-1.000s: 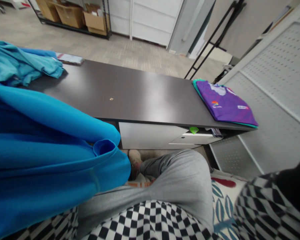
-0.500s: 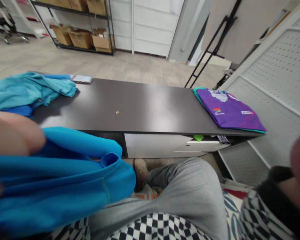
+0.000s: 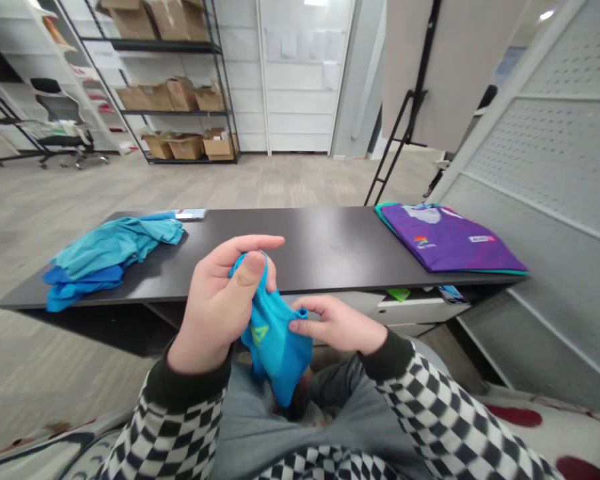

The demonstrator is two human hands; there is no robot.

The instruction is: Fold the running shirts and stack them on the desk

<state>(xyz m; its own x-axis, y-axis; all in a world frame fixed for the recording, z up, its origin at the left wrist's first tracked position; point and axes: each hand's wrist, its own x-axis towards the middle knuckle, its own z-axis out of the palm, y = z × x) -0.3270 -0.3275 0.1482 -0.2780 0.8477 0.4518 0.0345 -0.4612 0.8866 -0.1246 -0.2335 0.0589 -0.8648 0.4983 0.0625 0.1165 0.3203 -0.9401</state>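
A bright blue garment point(image 3: 279, 343) with a small yellow-green triangular logo hangs bunched above my lap; its exact kind does not show. My left hand point(image 3: 229, 293) grips its upper end between thumb and fingers, with the index finger stretched out to the right. On the garment's right side, my right hand point(image 3: 336, 323) pinches the edge between thumb and index finger. The lower part of the cloth dangles loose between my knees. Both hands are in front of the near edge of the dark table point(image 3: 300, 247).
Crumpled teal and blue clothes point(image 3: 115, 250) lie on the table's left end, beside a flat packet point(image 3: 191, 214). Folded shirts with a purple one on top point(image 3: 450, 240) lie at the right end. A perforated grey panel point(image 3: 545, 200) stands on the right. Shelves with cardboard boxes point(image 3: 180, 97) stand behind.
The blue garment has moved from the left toward the middle, in front of me. My right hand has come in from the far right and taken hold of it. The view has tilted up.
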